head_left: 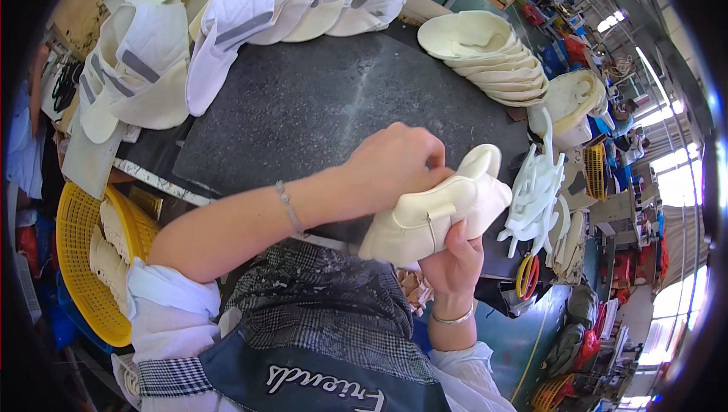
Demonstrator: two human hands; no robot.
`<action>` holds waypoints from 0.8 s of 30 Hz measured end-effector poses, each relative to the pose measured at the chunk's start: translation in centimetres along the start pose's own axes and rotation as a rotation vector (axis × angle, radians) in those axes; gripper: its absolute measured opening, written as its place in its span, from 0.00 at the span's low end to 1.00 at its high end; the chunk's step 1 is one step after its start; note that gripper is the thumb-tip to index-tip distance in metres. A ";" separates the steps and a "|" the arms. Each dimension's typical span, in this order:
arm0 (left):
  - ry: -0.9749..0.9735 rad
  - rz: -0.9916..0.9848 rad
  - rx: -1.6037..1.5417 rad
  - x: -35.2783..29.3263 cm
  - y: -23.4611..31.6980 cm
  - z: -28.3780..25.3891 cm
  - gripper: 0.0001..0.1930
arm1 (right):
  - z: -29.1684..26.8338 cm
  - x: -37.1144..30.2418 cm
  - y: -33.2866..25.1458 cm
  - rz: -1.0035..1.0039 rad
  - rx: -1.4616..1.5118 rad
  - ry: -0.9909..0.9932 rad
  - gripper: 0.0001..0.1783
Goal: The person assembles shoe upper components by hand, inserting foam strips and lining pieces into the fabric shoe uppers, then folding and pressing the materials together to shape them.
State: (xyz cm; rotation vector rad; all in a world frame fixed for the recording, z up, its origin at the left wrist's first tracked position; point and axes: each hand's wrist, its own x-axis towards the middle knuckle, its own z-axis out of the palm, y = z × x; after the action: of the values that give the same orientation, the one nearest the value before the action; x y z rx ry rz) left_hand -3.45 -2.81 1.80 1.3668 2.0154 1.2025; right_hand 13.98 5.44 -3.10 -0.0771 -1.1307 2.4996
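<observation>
Head view: right fingers (pixel 457 236) clamp a cream shoe (pixel 409 224); left fingers (pixel 434 178), closure not discernible, apparently adjust it, the next move calling for steady support.

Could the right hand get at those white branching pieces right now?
Probably yes: the white branching pieces lie to the right of the right hand, with the way seemingly free, though it would likely have to release the cream piece.
</observation>
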 end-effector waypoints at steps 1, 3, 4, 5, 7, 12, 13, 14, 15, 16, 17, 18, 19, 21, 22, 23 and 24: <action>0.157 0.057 0.214 -0.4 0.2 0.3 0.17 | 0.0 0.3 0.0 -0.027 0.015 -0.013 0.31; 0.405 0.271 0.126 -0.5 0.0 -0.7 0.18 | 0.9 0.8 -0.3 -0.072 0.004 0.009 0.31; 0.660 0.468 0.032 -0.9 0.5 -1.5 0.20 | 1.5 1.0 -0.4 -0.097 -0.002 0.022 0.31; 0.647 0.476 0.026 -1.5 1.6 -1.4 0.20 | 1.0 0.9 -0.5 -0.110 -0.002 0.034 0.31; 0.511 0.454 0.000 -4.5 4.1 -0.6 0.20 | 0.3 0.9 -0.5 -0.170 -0.059 -0.066 0.29; 0.360 0.240 0.040 -5.4 3.9 0.1 0.19 | 1.2 1.3 -0.2 -0.205 -0.193 0.006 0.27; 0.329 0.165 -0.042 -5.5 3.9 0.0 0.18 | 1.1 1.2 0.0 -0.207 -0.234 0.028 0.27; 0.297 0.091 -0.123 -5.6 3.8 -0.1 0.17 | 1.3 1.1 -0.1 -0.207 -0.230 0.029 0.27; 0.294 0.089 -0.120 -5.7 3.8 -0.2 0.17 | 1.6 1.0 -0.2 -0.144 -0.224 0.109 0.27; 0.327 0.086 -0.139 -5.6 3.7 -0.3 0.16 | 1.9 0.9 -0.3 -0.081 -0.219 0.187 0.27; 0.361 0.084 -0.158 -5.6 3.7 -0.4 0.15 | 1.8 1.0 -0.3 -0.082 -0.215 0.187 0.27; 0.359 0.085 -0.154 -5.5 3.4 -0.5 0.15 | 1.7 1.0 -0.3 -0.065 -0.120 0.250 0.27; 0.320 0.033 -0.297 -5.4 3.1 -0.6 0.14 | 1.7 1.0 -0.4 -0.044 -0.024 0.310 0.27; 0.280 -0.019 -0.436 -5.3 2.8 -1.2 0.14 | 1.8 0.8 -1.0 -0.012 -0.009 0.227 0.29; 0.141 -0.140 -0.684 -5.2 2.8 -1.6 0.13 | 1.9 0.6 -1.3 0.016 0.003 0.150 0.31; -0.004 -0.263 -0.927 -5.1 2.9 -1.9 0.13 | 2.4 0.9 -1.8 0.028 0.063 0.183 0.33; -0.010 -0.261 -0.924 -5.0 3.1 -1.8 0.13 | 2.2 1.0 -1.9 0.022 0.065 0.185 0.33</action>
State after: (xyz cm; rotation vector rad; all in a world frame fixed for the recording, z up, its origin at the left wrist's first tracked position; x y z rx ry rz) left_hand -0.99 -7.65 4.81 0.6224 1.2582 1.6644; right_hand 13.23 5.35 -0.10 -0.2975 -0.9775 2.4864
